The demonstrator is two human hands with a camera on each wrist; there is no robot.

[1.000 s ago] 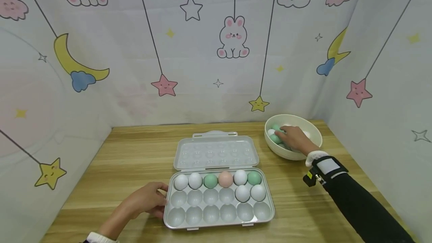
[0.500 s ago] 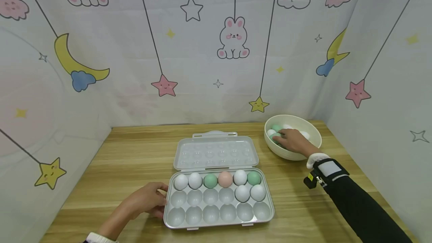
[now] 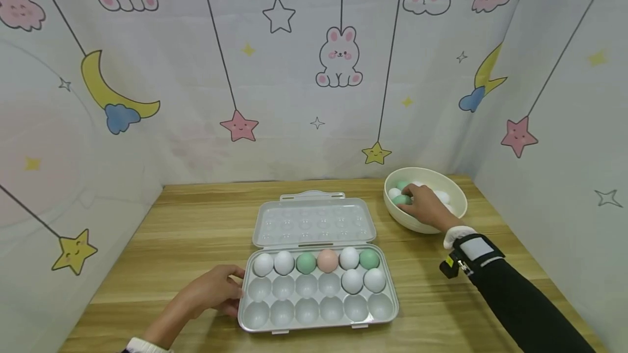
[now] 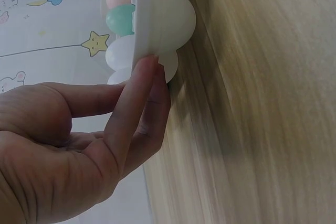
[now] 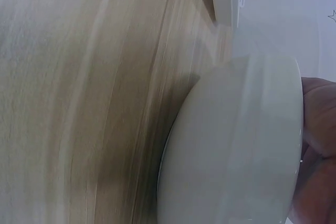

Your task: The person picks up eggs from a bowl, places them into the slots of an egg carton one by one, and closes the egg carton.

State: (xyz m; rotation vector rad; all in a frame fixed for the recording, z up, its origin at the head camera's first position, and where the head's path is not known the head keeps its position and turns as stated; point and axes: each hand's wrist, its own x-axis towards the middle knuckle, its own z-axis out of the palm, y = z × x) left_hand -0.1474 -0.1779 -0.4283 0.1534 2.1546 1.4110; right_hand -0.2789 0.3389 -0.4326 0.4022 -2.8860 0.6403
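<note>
In the head view an opened grey egg box (image 3: 316,301) lies on the table, its lid (image 3: 315,222) folded back. White, green and pink toy eggs fill the far row, and two white eggs (image 3: 363,281) sit at the right of the middle row. My left hand (image 3: 213,290) grips the box's left end; in the left wrist view its fingertips (image 4: 147,66) are at the rim. My right hand (image 3: 426,206) is inside the cream bowl (image 3: 453,195), thumb and fingers around a green egg (image 3: 402,200). I cannot tell whether they pinch it.
More white and green eggs lie in the bowl, partly hidden by the right hand. The wooden table (image 3: 206,222) meets a patterned cloth backdrop (image 3: 294,157) at the back and sides. A dark sleeve with a wrist camera (image 3: 453,265) covers the right forearm.
My right hand has shifted slightly within the bowl; its fingers, which covered the green egg half a second ago, now stand around it. The left hand and the box stay put.
</note>
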